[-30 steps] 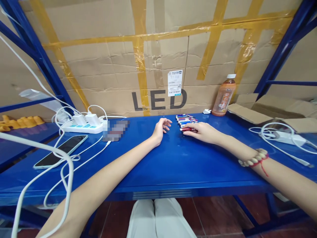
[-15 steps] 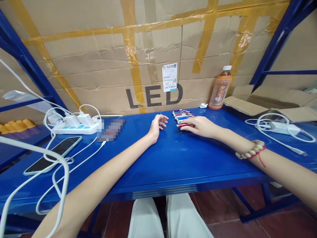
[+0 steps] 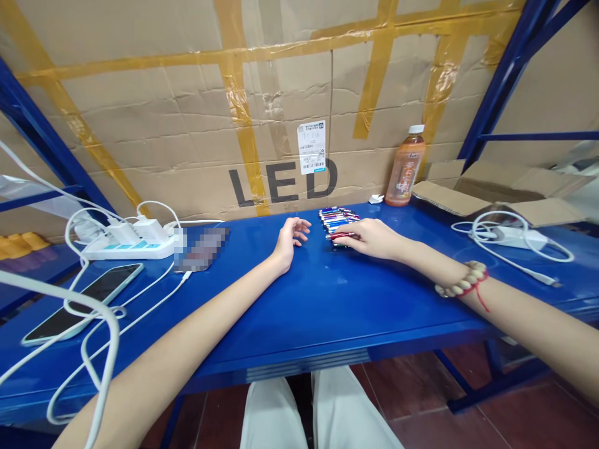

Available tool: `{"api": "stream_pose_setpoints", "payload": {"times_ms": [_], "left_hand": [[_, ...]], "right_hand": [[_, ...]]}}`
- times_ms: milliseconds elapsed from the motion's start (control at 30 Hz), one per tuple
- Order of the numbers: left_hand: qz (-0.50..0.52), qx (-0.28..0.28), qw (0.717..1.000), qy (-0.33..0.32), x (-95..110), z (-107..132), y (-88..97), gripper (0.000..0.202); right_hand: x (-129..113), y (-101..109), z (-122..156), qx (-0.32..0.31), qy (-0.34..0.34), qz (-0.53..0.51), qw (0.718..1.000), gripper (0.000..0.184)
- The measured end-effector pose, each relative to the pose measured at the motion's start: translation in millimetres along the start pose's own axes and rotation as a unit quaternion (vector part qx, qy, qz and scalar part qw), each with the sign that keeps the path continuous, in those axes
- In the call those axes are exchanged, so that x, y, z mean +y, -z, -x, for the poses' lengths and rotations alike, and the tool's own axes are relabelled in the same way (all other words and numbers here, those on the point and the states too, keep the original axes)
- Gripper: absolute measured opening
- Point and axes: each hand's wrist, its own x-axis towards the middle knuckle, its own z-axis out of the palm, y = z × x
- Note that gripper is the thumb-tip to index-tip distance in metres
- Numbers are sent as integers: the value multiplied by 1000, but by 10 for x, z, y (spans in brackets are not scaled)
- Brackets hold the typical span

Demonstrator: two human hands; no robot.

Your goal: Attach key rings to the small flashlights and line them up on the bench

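Note:
Several slim, shiny pens in blue, red, silver and purple lie side by side in a row on the blue table. At the near end of that row, my right hand has its thumb and fingers closed on a red pen. A bit of green shows just below it, and most of the red pen is hidden by the fingers. To the left of the row, my left hand rests on its side on the table, with loosely curled fingers apart and nothing in them.
At the back stands a taped cardboard sheet. A drink bottle, a small white piece, an opened carton and a coiled white cable are on the right. On the left are a power strip, a phone and loose cables.
The camera has turned slightly, so the whole scene sits a little further left. Both hands keep nearly the same place on the table, with the right still on the red pen.

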Motion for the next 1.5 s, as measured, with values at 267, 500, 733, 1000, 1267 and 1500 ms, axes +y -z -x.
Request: {"api": "stream_pose_setpoints", "payload": {"times_ms": [267,500,733,1000,1267,1500], "left_hand": [[6,3,1000,8,25,18,-13,31],[6,3,1000,5,26,23,-13,31],[12,1,1000,6,28,25,-14,30],[8,1,1000,11,38,32,-20,31],[3,2,1000,14,48,32,-21,30],[2,-2,1000,9,33,20,-15,31]], "right_hand": [[-25,17,3,-14,10,-12,1000,38],[-59,41,5,-28,6,-15,999,38],[-54,28,-7,6,9,8,1000,37],[-87,62,7,15,-15,19,1000,38],[-55,46,0,23,-51,10,998,34],[-8,1,-5,17,-39,11,999,36]]}}
